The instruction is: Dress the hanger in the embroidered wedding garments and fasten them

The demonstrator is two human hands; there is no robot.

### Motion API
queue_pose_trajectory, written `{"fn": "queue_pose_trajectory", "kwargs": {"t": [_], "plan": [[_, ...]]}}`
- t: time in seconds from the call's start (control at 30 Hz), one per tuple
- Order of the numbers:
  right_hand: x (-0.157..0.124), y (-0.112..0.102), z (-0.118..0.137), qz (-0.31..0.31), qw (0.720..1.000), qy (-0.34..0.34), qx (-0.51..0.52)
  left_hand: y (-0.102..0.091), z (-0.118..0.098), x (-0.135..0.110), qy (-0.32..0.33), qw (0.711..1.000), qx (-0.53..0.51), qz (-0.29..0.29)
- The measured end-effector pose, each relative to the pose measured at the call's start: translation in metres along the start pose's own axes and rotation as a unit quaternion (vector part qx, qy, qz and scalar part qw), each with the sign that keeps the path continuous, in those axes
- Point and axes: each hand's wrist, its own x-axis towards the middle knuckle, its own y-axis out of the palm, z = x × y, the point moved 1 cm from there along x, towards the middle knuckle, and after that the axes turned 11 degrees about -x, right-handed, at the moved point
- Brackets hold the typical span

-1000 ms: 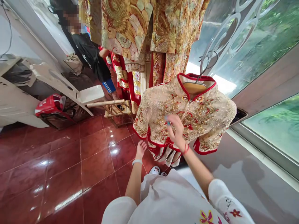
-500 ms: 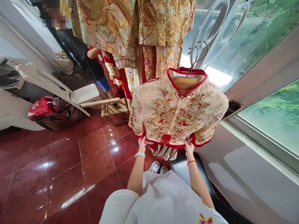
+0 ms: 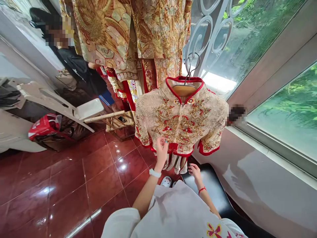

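Observation:
A cream jacket [image 3: 158, 115] with gold beading, red motifs and red trim hangs on a hanger [image 3: 184, 88] with a metal hook. Its front zip is closed to near the collar. My left hand [image 3: 161, 149] is raised in front of the jacket's lower left front, fingers loosely curled with a gap to the thumb and nothing seen in them. I cannot tell whether it touches the cloth. Below the right part of the hem is my right hand [image 3: 195, 172], open with fingers apart, off the jacket. Pale cloth folds [image 3: 177, 164] hang below the hem.
Gold embroidered garments [image 3: 158, 29] hang behind the jacket. A black seat [image 3: 210, 185] is at my right, below the window ledge. Left are a bamboo stool [image 3: 119, 120], a white chair [image 3: 89, 107], a red bag [image 3: 46, 127] and another person [image 3: 79, 66]. Red tiles [image 3: 96, 178] cover the floor.
Both hands have let go of the jacket's hem. My left hand has risen in front of the jacket; my right hand has dropped below it. The view has shifted slightly.

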Motion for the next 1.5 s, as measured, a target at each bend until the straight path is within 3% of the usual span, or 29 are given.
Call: {"fn": "queue_pose_trajectory", "kwargs": {"t": [0.07, 0.13, 0.23, 0.33, 0.57, 0.77, 0.9, 1.07, 1.17, 1.23, 1.33, 1.5], "plan": [[-0.004, 0.000, -0.005, 0.030, 0.999, 0.015, -0.008, 0.033, -0.053, 0.026, 0.189, 0.974, 0.078, 0.093], [-0.007, -0.001, -0.005, 0.047, 0.999, 0.019, -0.012, 0.060, -0.100, 0.055, 0.324, 0.926, 0.141, 0.132], [-0.009, -0.007, -0.002, 0.059, 0.998, 0.015, -0.010, 0.081, -0.142, 0.092, 0.413, 0.874, 0.210, 0.149], [-0.011, -0.017, 0.000, 0.053, 0.998, 0.013, -0.008, 0.086, -0.153, 0.111, 0.437, 0.838, 0.276, 0.177], [-0.021, -0.029, 0.012, 0.038, 0.999, 0.021, -0.017, 0.086, -0.154, 0.118, 0.499, 0.753, 0.392, 0.178], [-0.025, -0.013, 0.055, 0.075, 0.997, -0.031, -0.020, 0.084, -0.145, 0.120, 0.543, 0.731, 0.377, 0.167], [-0.040, 0.006, 0.115, 0.119, 0.986, -0.115, -0.005, 0.079, -0.118, 0.115, 0.548, 0.740, 0.355, 0.163], [-0.078, 0.042, 0.228, 0.218, 0.933, -0.287, -0.009, 0.070, -0.078, 0.091, 0.532, 0.756, 0.351, 0.150], [-0.092, 0.063, 0.277, 0.237, 0.922, -0.307, -0.010, 0.061, -0.057, 0.071, 0.505, 0.779, 0.347, 0.132], [-0.093, 0.073, 0.290, 0.231, 0.931, -0.281, -0.016, 0.056, -0.044, 0.059, 0.485, 0.801, 0.336, 0.100], [-0.090, 0.082, 0.288, 0.205, 0.940, -0.273, 0.009, 0.053, -0.033, 0.047, 0.469, 0.822, 0.314, 0.079], [-0.083, 0.088, 0.271, 0.171, 0.919, -0.352, 0.056, 0.048, -0.050, 0.044, 0.428, 0.824, 0.322, 0.184]]}}
